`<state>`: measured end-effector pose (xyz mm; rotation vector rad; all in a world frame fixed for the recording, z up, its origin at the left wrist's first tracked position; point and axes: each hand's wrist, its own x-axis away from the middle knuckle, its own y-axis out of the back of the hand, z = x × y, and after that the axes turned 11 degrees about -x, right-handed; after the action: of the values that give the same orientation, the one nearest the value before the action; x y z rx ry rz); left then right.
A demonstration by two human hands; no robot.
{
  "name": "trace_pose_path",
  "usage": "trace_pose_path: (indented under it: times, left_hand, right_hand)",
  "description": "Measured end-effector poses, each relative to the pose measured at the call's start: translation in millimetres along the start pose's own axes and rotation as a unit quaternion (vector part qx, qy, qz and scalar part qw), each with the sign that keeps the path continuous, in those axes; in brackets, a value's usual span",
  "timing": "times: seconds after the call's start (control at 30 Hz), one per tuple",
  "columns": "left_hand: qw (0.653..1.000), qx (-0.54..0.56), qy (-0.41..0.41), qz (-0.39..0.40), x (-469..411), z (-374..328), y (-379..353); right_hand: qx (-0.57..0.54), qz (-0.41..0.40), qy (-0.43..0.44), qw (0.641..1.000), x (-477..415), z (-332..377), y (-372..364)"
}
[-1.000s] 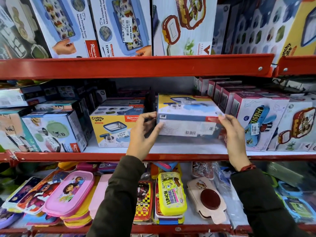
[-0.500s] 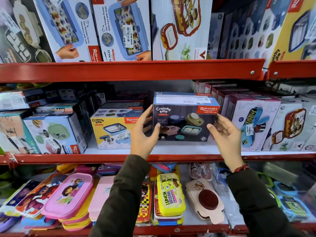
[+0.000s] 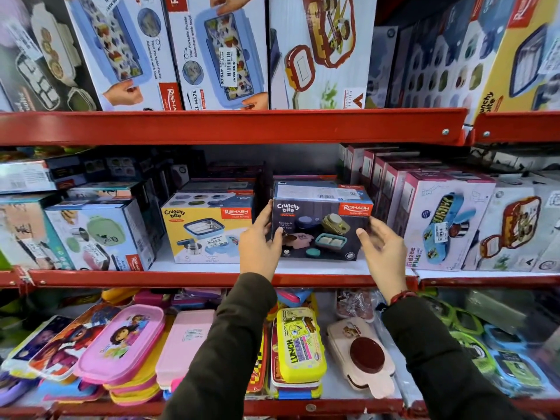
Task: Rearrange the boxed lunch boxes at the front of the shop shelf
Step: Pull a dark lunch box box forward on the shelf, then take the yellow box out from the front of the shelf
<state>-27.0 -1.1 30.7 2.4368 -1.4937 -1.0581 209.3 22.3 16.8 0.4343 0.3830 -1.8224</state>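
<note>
- Dark Crunchy Bite box (image 3: 321,225) stands upright at the front of the middle shelf (image 3: 212,278), printed face out, between the yellow Crunchy Bite box (image 3: 207,231) and the pink-and-white boxes (image 3: 436,219) to the right.
- Risk: a push from one side only would likely skew it, or knock it into the yellow neighbour, which sits just beside it.
- Risk: drawn too far forward, its base could overhang the shelf lip and tip (the base edge looks near the front).
- Left hand (image 3: 260,241): half open, fingers flat against the box's left edge, touching, not clamped.
- Right hand (image 3: 382,248): fingers loosely curled at the right front corner; contact or small gap, I cannot tell.
</note>
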Motion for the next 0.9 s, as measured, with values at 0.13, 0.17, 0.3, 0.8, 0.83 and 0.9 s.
trace_pose_path:
  times: [0.13,0.17,0.3,0.8,0.83,0.9]
  left_hand:
    - [0.992,-0.125,0.022,0.011,-3,7,-13]
    - [0.989,-0.146,0.031,0.015,-3,9,-14]
    - [0.979,-0.2,0.038,0.015,-4,13,-17]
    - [0.989,-0.096,-0.045,-0.103,21,13,41]
    - [0.988,-0.088,-0.048,-0.118,20,13,47]
    - [0.983,-0.093,-0.06,-0.147,17,16,59]
  right_hand:
    - [0.071,0.009,-0.023,0.997,-3,-16,-8]
    - [0.077,0.015,-0.023,0.997,-4,-19,-10]
    - [0.096,0.032,-0.021,0.995,-9,-21,-15]
    - [0.03,-0.05,0.111,0.992,29,4,-40]
    - [0.018,-0.03,0.119,0.992,32,9,-47]
    - [-0.009,0.015,0.12,0.993,42,19,-67]
